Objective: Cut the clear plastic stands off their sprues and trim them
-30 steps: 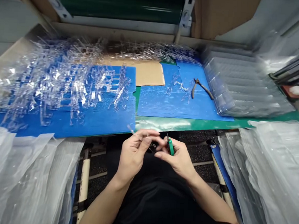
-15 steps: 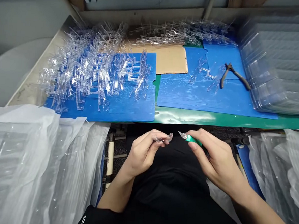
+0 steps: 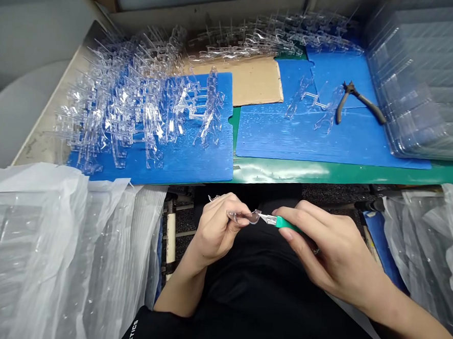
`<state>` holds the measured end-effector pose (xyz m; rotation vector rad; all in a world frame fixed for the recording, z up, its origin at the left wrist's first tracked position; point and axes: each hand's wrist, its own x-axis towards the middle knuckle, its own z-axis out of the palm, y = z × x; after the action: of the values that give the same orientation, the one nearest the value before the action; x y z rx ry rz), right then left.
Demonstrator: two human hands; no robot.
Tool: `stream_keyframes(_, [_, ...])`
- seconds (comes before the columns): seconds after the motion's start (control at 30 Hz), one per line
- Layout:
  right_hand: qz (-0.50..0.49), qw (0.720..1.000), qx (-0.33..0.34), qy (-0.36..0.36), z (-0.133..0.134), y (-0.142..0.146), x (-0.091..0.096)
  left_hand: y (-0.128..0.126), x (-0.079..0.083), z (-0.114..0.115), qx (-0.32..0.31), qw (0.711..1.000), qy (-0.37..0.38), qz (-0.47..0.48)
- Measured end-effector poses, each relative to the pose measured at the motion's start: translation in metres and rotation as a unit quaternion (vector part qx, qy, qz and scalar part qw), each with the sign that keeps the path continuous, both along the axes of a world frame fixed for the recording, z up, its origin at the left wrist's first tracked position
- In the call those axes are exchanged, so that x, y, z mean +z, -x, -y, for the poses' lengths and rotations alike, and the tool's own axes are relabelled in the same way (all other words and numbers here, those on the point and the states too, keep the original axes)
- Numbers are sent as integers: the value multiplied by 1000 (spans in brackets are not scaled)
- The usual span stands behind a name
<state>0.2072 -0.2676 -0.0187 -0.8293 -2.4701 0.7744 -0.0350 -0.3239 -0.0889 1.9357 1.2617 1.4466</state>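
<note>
Left hand [image 3: 217, 233]: clamped in a pinch on a clear moulded plastic piece [image 3: 242, 217], lower middle of the frame, above the black shirt.
Right hand [image 3: 333, 242]: clamped around a green-handled craft knife [image 3: 287, 223], blade against the piece's end.
Grip: close together, probably for steadying the piece against the blade.
Nearby: side cutters [image 3: 355, 103] on a blue corrugated sheet [image 3: 308, 141], upper right.
Farther out: heaped clear plastic pieces [image 3: 138, 108], upper left; stacked clear blister trays [image 3: 419, 84], top right corner.
</note>
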Motion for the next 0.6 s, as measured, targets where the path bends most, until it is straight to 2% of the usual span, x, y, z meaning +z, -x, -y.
stream_keyframes(0.3, [-7,1000,5,19,1,-4,2,-2,4,0,3,1000,-12,-17])
stream_keyframes(0.5, [7,1000,-29,10,1,-5,-1,-5,5,1,7,1000,-3,-29])
stream_keyframes(0.6, [13,998,-69,-5,-2,-6,-7,-6,6,2,-2,1000,3,-14])
